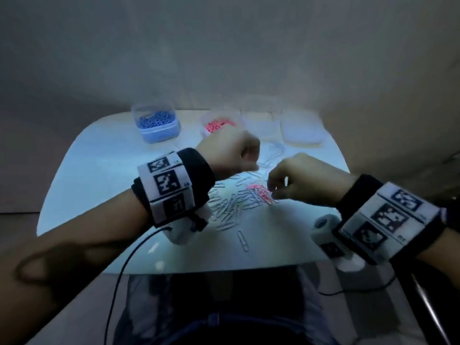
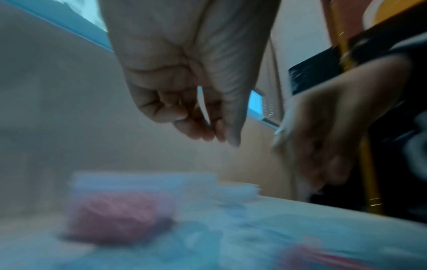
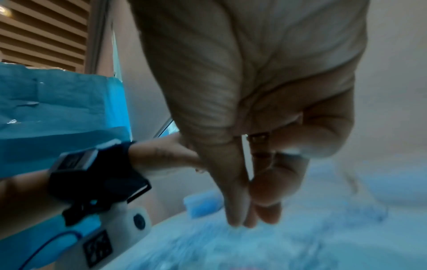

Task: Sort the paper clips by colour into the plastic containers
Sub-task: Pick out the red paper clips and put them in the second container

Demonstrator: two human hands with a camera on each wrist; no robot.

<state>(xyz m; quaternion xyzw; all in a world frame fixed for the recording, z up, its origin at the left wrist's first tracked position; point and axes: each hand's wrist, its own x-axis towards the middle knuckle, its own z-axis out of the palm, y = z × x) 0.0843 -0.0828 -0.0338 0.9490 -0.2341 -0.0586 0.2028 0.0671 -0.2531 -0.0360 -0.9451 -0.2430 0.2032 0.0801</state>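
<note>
Near the counter's [image 1: 99, 155] middle, pink wire paper clips [image 1: 260, 194] are approached by the pinching right hand [image 1: 298, 180]; the left hand [image 1: 231, 155] is clenched; only pink should be lifted, singly.

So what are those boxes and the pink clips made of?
The container of blue clips and the container of pink clips look like clear, slightly frosted plastic: the clips show through the walls. The loose pink clips are thin bent loops, probably wire with a coloured coating, though the blur leaves that open.
</note>
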